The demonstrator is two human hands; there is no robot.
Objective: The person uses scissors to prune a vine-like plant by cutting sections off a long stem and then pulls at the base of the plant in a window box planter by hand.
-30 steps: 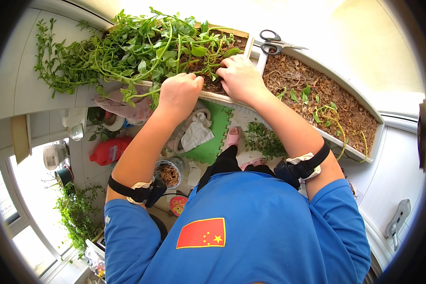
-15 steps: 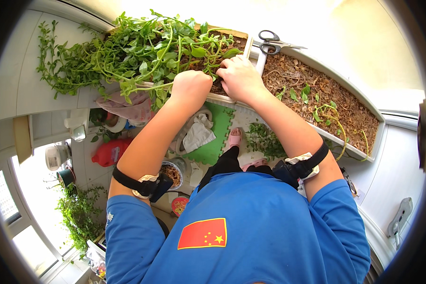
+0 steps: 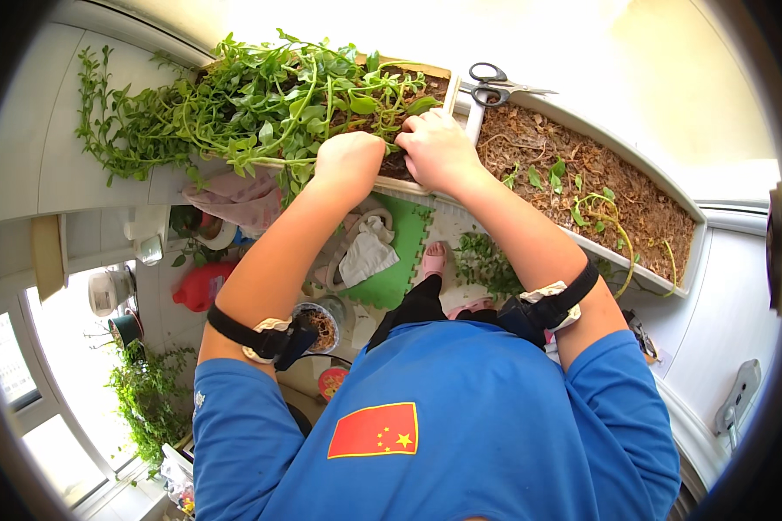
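Both hands meet over the right end of a planter box [image 3: 397,184] crowded with trailing, green-leaved plants [image 3: 261,113]. My left hand [image 3: 350,161] is closed in a fist at the front edge, and a plant stem [image 3: 288,161] runs into it from the left. Just to its right, my right hand [image 3: 437,153] bends down over the dark soil with its fingers drawn together. A bit of green shows in the gap between the hands. What the right fingertips pinch, if anything, is hidden.
Black-handled scissors [image 3: 501,85] lie across the corner of a second planter [image 3: 695,252], which holds dry brown soil and a few sprigs. Below are a green foam mat [image 3: 393,269], a white cloth [image 3: 367,252], a red container [image 3: 202,286] and a leafy plant [image 3: 487,260].
My hands keep nearly the same place and closed shape, with the right fingers shifted slightly. The whole view has tilted a little.
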